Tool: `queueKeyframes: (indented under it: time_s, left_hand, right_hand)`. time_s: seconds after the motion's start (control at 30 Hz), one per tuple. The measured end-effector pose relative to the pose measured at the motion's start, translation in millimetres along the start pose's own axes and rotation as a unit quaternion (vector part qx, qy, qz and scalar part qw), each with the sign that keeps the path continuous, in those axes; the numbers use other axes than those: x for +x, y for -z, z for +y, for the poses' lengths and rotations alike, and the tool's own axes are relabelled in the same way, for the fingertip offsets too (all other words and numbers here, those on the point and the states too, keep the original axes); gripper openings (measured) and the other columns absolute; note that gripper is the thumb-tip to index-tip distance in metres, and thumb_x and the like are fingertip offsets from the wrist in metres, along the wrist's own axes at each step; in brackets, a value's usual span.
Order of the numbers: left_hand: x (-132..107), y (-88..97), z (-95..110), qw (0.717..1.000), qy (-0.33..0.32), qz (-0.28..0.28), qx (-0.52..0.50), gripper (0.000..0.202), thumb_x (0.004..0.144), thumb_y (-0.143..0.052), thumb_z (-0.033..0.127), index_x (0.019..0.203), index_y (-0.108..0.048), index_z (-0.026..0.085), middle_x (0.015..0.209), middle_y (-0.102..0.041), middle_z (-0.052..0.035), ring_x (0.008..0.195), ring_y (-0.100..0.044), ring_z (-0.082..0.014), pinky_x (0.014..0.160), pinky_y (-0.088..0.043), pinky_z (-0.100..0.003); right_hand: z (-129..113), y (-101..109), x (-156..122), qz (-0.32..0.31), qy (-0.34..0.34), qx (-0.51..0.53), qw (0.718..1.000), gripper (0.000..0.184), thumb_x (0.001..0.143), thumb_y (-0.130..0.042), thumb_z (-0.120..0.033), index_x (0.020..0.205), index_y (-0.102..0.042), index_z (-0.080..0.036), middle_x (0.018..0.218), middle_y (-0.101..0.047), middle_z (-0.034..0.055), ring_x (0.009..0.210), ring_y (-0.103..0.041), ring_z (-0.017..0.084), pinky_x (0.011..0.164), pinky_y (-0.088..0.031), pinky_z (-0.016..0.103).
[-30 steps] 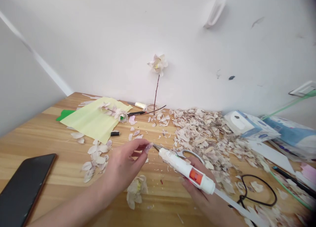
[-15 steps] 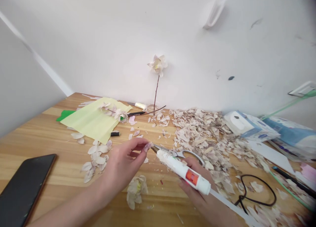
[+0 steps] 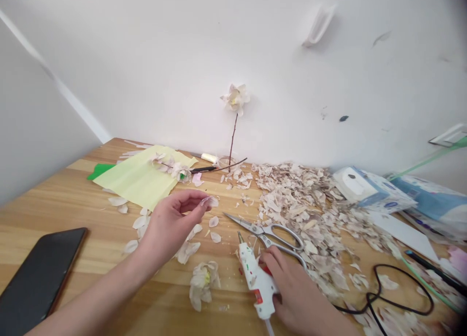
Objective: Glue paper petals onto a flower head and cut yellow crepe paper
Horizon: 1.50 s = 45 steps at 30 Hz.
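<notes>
My left hand (image 3: 178, 218) pinches a small pale petal (image 3: 212, 202) between thumb and fingertips, above the table. Low over the wood, or resting on it, is a white hot glue gun (image 3: 251, 272) with its metal nozzle toward the back; my right hand (image 3: 288, 282) is closed round its handle near the red trigger. Silver scissors (image 3: 260, 230) lie just beyond that hand, blades toward the left. A cream flower head (image 3: 202, 283) with a yellow centre sits between my hands, and loose petals (image 3: 188, 251) are scattered beside my left hand.
A flower on a twig (image 3: 233, 136) stands upright against the wall. Yellow paper (image 3: 134, 182) lies at back left, a black phone (image 3: 42, 272) at left. Heaped dried petals (image 3: 295, 195), a tissue pack (image 3: 372, 190) and a black cord (image 3: 404, 312) occupy the right.
The glue gun has moved down and away from the petal, its nozzle now turned toward the back. My left hand has shifted slightly left and up with the petal. The scissors are more exposed.
</notes>
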<state>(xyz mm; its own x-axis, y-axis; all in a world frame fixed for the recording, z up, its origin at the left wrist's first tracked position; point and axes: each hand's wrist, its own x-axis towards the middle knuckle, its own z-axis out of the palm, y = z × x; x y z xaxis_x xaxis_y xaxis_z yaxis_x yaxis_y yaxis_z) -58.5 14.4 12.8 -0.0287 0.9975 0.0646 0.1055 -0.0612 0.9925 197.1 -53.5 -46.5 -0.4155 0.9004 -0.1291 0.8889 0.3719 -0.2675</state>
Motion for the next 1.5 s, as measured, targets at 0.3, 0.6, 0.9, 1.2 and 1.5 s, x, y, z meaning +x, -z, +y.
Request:
queueKeyframes:
  time_s: [0.3, 0.6, 0.9, 1.2, 1.5]
  left_hand:
    - [-3.5, 1.0, 7.9, 0.997, 0.06, -0.007, -0.044, 0.031, 0.066, -0.068, 0.041, 0.084, -0.065, 0.016, 0.079, -0.072, -0.0062, 0.079, -0.068, -0.0221, 0.055, -0.055, -0.026]
    - [-11.4, 14.9, -1.7, 0.978, 0.161, -0.023, -0.128, 0.023, 0.066, -0.069, 0.036, 0.081, -0.067, 0.019, 0.085, -0.073, -0.0054, 0.081, -0.069, -0.021, 0.072, -0.055, -0.03]
    - [-55.9, 24.0, -29.2, 0.909, 0.324, -0.031, -0.26, 0.019, 0.075, -0.061, 0.033, 0.089, -0.065, 0.021, 0.123, -0.058, -0.01, 0.122, -0.044, -0.0264, 0.086, -0.05, -0.041]
    - [-58.1, 14.1, -30.4, 0.868, 0.373, -0.077, -0.318, 0.012, 0.08, -0.055, 0.029, 0.088, -0.06, 0.022, 0.132, -0.049, -0.0063, 0.129, -0.035, -0.0264, 0.081, -0.052, -0.044]
    - [-45.6, 10.2, -33.8, 0.836, 0.401, -0.107, -0.359, 0.015, 0.077, -0.062, 0.024, 0.091, -0.058, 0.02, 0.124, -0.054, -0.0066, 0.115, -0.049, -0.0277, 0.083, -0.049, -0.048]
  right_hand:
    - [-6.5, 7.2, -6.5, -0.01, 0.006, 0.012, 1.0, 0.046, 0.062, -0.044, -0.007, 0.106, -0.05, -0.019, 0.108, -0.051, 0.0085, 0.098, -0.049, 0.024, 0.083, -0.04, 0.036]
    - [-34.3, 31.3, -2.4, 0.024, -0.024, 0.091, 0.995, 0.039, 0.073, -0.049, -0.014, 0.112, -0.048, -0.017, 0.11, -0.056, 0.0095, 0.103, -0.05, 0.024, 0.087, -0.041, 0.039]
    - [-69.7, 12.3, 31.2, 0.006, -0.008, 0.19, 0.982, 0.049, 0.073, -0.044, -0.006, 0.121, -0.04, -0.015, 0.11, -0.059, 0.0101, 0.1, -0.056, 0.021, 0.087, -0.042, 0.035]
    - [-87.1, 13.2, 31.2, -0.063, -0.041, 0.225, 0.971, 0.061, 0.069, -0.043, -0.001, 0.129, -0.032, -0.012, 0.119, -0.055, 0.0165, 0.107, -0.055, 0.025, 0.084, -0.044, 0.035]
    - [-77.2, 15.0, 31.5, -0.012, -0.047, 0.435, 0.899, 0.051, 0.068, -0.041, -0.002, 0.114, -0.038, -0.023, 0.111, -0.057, 0.0052, 0.085, -0.06, 0.015, 0.071, -0.046, 0.028]
